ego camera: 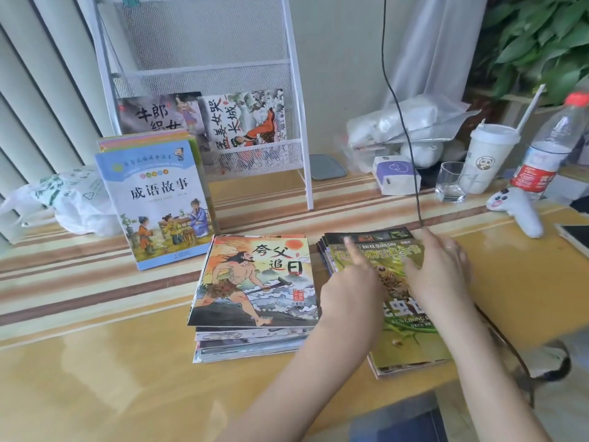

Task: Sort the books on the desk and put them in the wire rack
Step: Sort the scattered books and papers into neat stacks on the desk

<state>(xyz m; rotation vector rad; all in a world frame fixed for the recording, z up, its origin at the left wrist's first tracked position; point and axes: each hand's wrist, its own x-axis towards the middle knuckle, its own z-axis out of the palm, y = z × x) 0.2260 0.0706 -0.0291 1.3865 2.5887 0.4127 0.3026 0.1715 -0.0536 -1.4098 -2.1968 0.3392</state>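
Flat on the glossy striped wooden desk [95, 314] lie two stacks of thin paperbacks. Both hands rest with straight fingers on the green insect-cover stack [404, 339]: the left hand [350, 288] points its index finger up the cover, and the right hand [439, 269] lies spread beside it. Just to the left sits the square picture-book stack [255, 282]. A blue-cover bundle [159, 202] stands upright before the white mesh wire rack [204, 59], whose bottom shelf holds two picture books [245, 119].
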